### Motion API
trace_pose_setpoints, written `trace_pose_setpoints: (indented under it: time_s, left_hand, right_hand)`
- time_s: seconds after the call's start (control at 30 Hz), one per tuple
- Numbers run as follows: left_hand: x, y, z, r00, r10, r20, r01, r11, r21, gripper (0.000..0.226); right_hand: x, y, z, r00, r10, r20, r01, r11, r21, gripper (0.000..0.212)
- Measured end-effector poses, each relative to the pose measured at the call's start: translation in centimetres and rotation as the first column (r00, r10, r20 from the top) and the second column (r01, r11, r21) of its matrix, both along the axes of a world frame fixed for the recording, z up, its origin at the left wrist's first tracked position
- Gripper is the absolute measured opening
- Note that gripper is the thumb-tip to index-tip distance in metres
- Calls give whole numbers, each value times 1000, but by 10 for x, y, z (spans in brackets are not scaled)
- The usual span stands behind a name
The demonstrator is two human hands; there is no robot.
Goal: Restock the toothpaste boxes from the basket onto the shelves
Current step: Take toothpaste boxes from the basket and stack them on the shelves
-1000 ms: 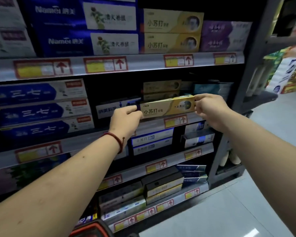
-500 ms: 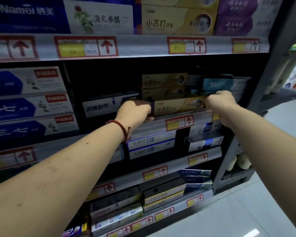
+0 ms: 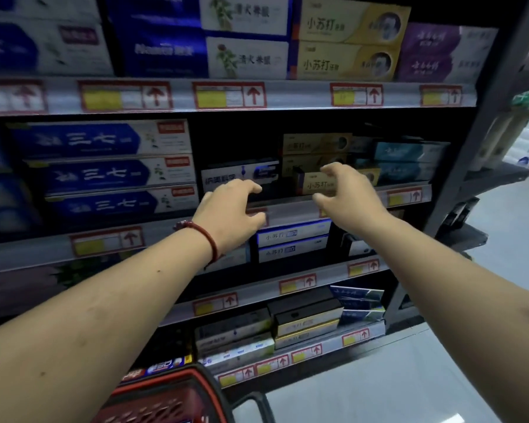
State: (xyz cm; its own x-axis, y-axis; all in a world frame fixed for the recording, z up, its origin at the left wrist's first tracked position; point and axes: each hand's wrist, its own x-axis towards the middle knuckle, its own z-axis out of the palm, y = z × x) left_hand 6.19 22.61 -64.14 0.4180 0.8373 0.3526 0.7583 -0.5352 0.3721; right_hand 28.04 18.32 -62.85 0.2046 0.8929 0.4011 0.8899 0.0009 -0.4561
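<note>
A yellow toothpaste box (image 3: 316, 184) lies on the second shelf (image 3: 290, 210), in front of two stacked boxes of the same kind. My right hand (image 3: 345, 195) hovers just in front of the box, fingers spread and curled, touching nothing I can see. My left hand (image 3: 231, 215), with a red cord bracelet on its wrist, is lower and to the left, fingers apart and empty. The red basket (image 3: 168, 398) shows at the bottom edge; its contents are hidden.
Blue and white boxes (image 3: 104, 172) fill the shelf to the left, and a white box (image 3: 239, 177) lies beside the yellow one. Teal boxes (image 3: 409, 163) sit to the right. Shelves above and below hold more boxes. A grey upright (image 3: 471, 166) ends the unit; tiled floor lies right.
Both hands have let go of the yellow box, which now rests on the shelf, and have drawn back toward me with fingers spread.
</note>
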Motion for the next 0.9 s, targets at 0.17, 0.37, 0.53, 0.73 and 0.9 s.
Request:
trace_pose_setpoints:
  time_s: [0.17,0.37,0.53,0.73,0.9]
  left_hand:
    - [-80,-30,-6,986,61,-156,-50,996,74,57]
    - [-172,-65,-42,960,119,-252,-106,992,66,58]
    - [-226,-90,-98,941,175,-291,-174,984,27,57]
    - [-260,-116,-164,932,164,-322,-195,979,-65,52]
    - [-282,-132,-218,924,158,-348,-242,946,-215,52]
  right_hand:
    - [-80,-23,-8,979,166,114,-162,986,-46,63]
    - [-165,-44,-48,945,288,156,-268,954,-139,70]
    - [-218,-64,-99,913,387,133,-348,905,-242,72]
    - [-262,-83,-174,885,456,91,-396,842,-367,71]
    - [-282,-95,-230,888,459,-9,-394,751,-530,68]
